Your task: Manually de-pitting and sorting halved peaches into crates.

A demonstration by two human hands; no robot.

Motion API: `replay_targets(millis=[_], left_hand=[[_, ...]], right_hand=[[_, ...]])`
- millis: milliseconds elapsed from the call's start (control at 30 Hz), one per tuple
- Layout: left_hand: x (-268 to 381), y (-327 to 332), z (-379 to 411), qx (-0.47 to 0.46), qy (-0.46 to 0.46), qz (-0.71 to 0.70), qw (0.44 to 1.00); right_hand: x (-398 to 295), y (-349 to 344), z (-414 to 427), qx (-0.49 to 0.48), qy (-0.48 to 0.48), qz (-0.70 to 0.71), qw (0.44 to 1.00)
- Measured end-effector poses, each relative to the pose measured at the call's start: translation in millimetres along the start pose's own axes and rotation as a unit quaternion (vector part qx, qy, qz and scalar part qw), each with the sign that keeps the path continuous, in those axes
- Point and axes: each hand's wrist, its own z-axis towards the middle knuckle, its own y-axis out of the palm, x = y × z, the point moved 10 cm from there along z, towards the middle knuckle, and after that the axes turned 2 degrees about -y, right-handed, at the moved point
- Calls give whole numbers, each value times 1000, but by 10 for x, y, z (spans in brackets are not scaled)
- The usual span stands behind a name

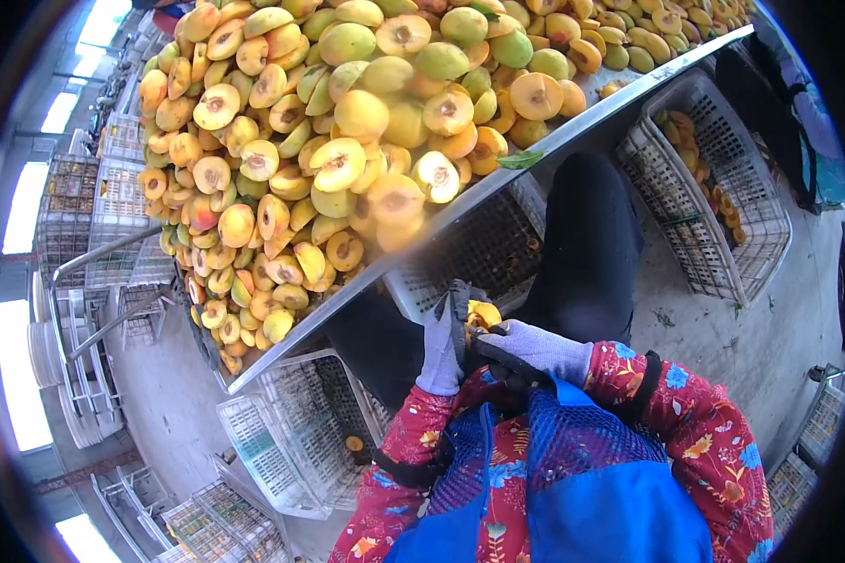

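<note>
In front of my lap, my left hand [442, 345], in a light purple glove with a dark grey palm, grips a yellow peach piece [483, 314]. My right hand [543, 350], gloved alike, closes on the piece from the other side. Its curled fingers are partly hidden, so I cannot tell whether it also holds a tool. Beyond both hands, a big heap of halved yellow peaches [260, 160] covers a metal-edged table [422, 236]. Many halves show brown pit cavities; others lie skin side up, green to yellow. Part of the heap looks blurred.
Beneath the table edge sits a plastic crate [412, 285] between my legs. Another white crate [253, 440] at left holds a peach half [354, 443]. The right-hand crate [729, 271] contains fruit pieces. A person [817, 134] is at far right. Stacked crates [116, 204] stand at left.
</note>
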Motion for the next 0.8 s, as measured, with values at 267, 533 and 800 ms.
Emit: replay_targets(millis=[267,533,800], left_hand=[[14,-199,-84,119,-109,-257,953],[143,-358,-106,107,-75,-442,887],[51,-730,-323,111,-58,-309,943]], right_hand=[[-279,138,-130,-28,-83,141,986],[-592,153,-238,-113,-125,336,926],[-1172,341,-353,125,-377,-422,815]])
